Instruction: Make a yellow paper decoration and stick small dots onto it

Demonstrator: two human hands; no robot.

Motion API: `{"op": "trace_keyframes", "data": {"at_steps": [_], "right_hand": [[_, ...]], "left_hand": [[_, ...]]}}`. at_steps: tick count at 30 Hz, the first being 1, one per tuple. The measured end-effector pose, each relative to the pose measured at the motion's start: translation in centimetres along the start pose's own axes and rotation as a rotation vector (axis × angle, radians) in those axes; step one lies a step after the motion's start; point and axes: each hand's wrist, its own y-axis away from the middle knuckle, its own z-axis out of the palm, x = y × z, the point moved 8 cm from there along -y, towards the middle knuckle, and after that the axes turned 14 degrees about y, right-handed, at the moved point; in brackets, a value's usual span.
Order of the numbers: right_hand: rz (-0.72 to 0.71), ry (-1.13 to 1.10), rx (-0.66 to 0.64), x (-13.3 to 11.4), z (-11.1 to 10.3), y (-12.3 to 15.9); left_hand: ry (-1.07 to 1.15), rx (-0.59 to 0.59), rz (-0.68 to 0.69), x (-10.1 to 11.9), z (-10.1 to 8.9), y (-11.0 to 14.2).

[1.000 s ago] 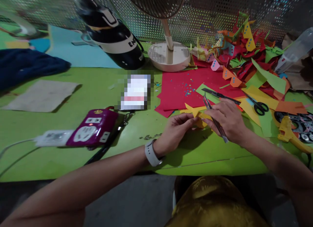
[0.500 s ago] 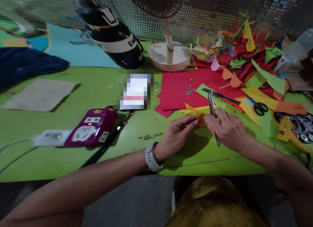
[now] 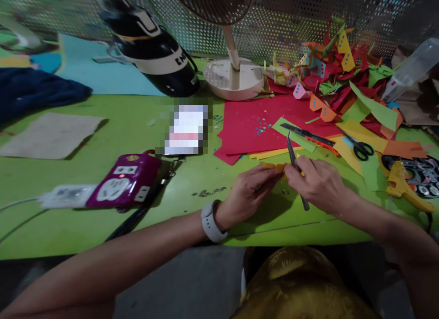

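Observation:
Between my two hands is a small piece of folded yellow paper, mostly covered by fingers. My left hand pinches it from the left, with a pale watch on the wrist. My right hand is closed around metal tweezers, bent tip pointing up and away; its thumb and fingertips also meet the paper's right end. Just beyond the hands lie a red paper sheet sprinkled with tiny blue bits and a black and orange utility knife on a green paper piece.
Black-handled scissors and a yellow glue gun lie at the right. Folded coloured papers pile up at the back right. A fan base, a black bottle, a phone and a purple power strip stand or lie farther left.
The yellow paper's raised point has turned down, so less of it shows above the fingers. The left fingers have flattened over it, and the tweezers have tilted slightly left. The view shifted a little.

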Motion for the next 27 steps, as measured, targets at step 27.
{"op": "trace_keyframes", "data": {"at_steps": [27], "right_hand": [[0.174, -0.025, -0.833, 8.5, 3.3, 8.2]], "left_hand": [[0.645, 0.427, -0.487, -5.0, -1.1, 0.6]]}}
